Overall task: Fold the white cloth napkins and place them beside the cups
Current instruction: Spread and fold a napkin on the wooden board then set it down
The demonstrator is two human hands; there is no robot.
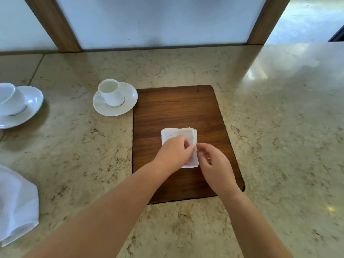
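A small folded white napkin (176,135) lies on a dark wooden board (176,108) in the middle of the counter. My left hand (173,152) rests on its near half, fingers pinching the right edge. My right hand (214,162) meets it at that same edge, fingertips curled on the cloth. A white cup (109,92) stands on a saucer (128,97) just left of the board's far corner. A second cup (10,99) on its saucer (31,103) sits at the far left. Another white napkin (16,205) lies loosely bunched at the left edge.
The counter is beige marble (279,127) with a seam at the far left. Behind it rise two slanted wooden posts (54,25) and frosted panels. Bare counter stretches to the right of the board.
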